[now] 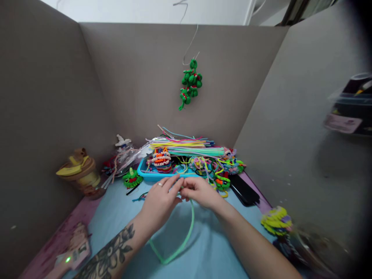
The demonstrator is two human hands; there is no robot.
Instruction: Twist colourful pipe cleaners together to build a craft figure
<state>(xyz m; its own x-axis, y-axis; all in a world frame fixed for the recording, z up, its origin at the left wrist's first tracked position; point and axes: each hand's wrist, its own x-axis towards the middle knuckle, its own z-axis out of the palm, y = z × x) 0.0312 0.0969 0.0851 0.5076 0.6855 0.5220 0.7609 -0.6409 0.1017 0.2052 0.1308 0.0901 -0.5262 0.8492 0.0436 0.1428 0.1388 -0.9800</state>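
Note:
My left hand (162, 197), with a ring on one finger, meets my right hand (201, 190) above the middle of the blue table cover (215, 248). Between their pinched fingertips they hold a mint-green pipe cleaner (190, 228). Its length hangs down in a loose curve and bends back up to the left under my left forearm. The end in the fingers is mostly hidden. Just behind my hands stands a blue tray (154, 177) with coiled and loose pipe cleaners in it.
Bundles of straight pipe cleaners (186, 145) lie across the tray. A green figure (132, 179) and a pot (80, 176) are at left, near a glue gun (74, 250). A black phone (244, 190) and a yellow coiled piece (277, 221) lie right. Green figures (192, 83) hang behind.

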